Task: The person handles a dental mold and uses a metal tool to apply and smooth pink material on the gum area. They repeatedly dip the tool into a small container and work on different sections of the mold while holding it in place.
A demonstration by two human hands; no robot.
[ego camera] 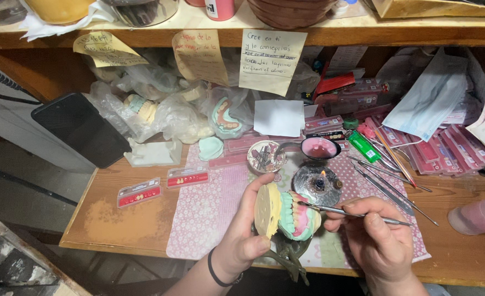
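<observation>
My left hand (pixel 244 233) grips a dental model (pixel 286 212): cream plaster casts on a dark metal articulator, with teeth set in green and pink wax. My right hand (pixel 376 238) holds a thin metal wax instrument (pixel 352 212) like a pen. Its tip touches the wax at the teeth. Just behind the model, a small alcohol lamp (pixel 318 185) burns with a low flame.
A pink patterned mat (pixel 209 208) covers the wooden bench (pixel 127 219). On it lie two red tooth cards (pixel 163 185), a bowl of burs (pixel 265 157), a spoon of pink wax (pixel 319 148), a green lighter (pixel 363 146) and several metal instruments (pixel 387 181). A black phone (pixel 80 129) leans at left, a pink bottle (pixel 481 215) lies at right.
</observation>
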